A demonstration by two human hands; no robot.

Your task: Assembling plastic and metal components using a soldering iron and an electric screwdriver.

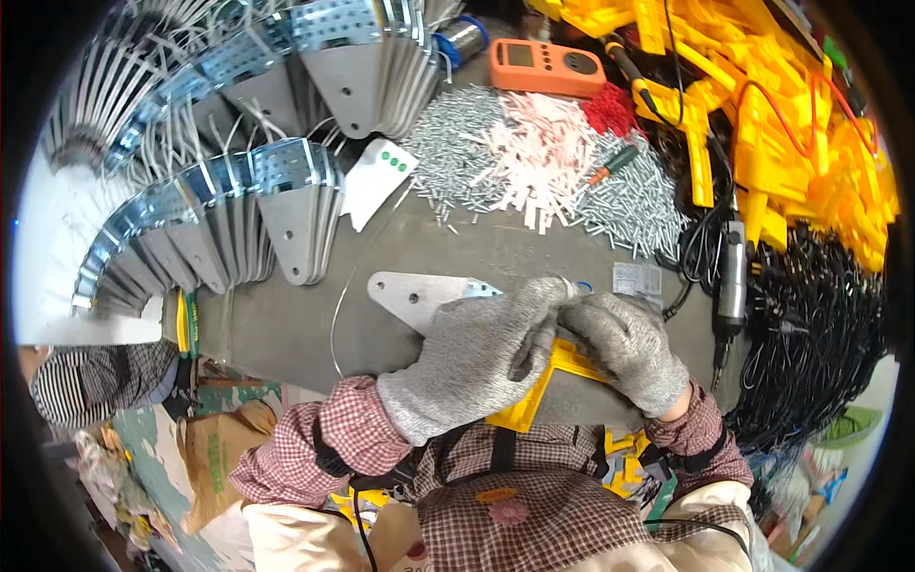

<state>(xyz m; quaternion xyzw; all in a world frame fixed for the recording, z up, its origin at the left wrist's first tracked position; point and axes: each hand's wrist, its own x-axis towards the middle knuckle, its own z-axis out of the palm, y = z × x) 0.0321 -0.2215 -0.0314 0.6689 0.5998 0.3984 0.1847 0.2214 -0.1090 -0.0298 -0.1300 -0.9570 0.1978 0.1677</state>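
My left hand [481, 348] and my right hand [624, 348], both in grey knit gloves, meet over the near middle of the table. Their fingers are curled and pressed together at the tips; what they pinch is hidden, though a bit of blue shows just beyond the fingertips. A yellow plastic part [522, 412] lies beneath both hands, partly covered by them. From under my left hand sticks out a flat grey tapered plate [405, 291] with holes and a shiny bluish end. A thin pale wire [335, 329] curves on the table to its left.
Rows of grey tapered plates [295, 229] stand at left. Beyond my hands lie heaps of screws [453, 133] and pale pink strips [543, 143], a screwdriver [615, 164] and an orange meter [543, 67]. Yellow parts [782, 133], an electric screwdriver [732, 272] and black cables [810, 343] fill the right.
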